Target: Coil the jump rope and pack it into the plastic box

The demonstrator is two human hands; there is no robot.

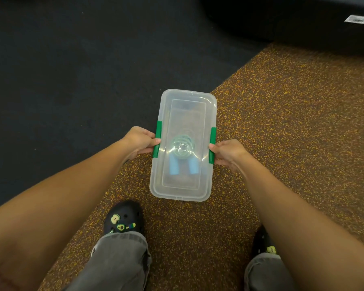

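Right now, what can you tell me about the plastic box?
The plastic box is a clear, long rectangle with rounded corners and a see-through lid on top. A green latch sits on each long side. Inside, blurred through the lid, lies the coiled jump rope with two light blue handles. The left hand and right hand grip the latched sides. It is above speckled brown flooring; whether it rests there or is lifted, I cannot tell.

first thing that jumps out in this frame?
The clear plastic box at centre, lid on, over the speckled brown floor, with the coiled jump rope and its blue handles visible through the lid. The left hand and right hand each press a green latch on the long sides. Black clogs with charms stand just below.
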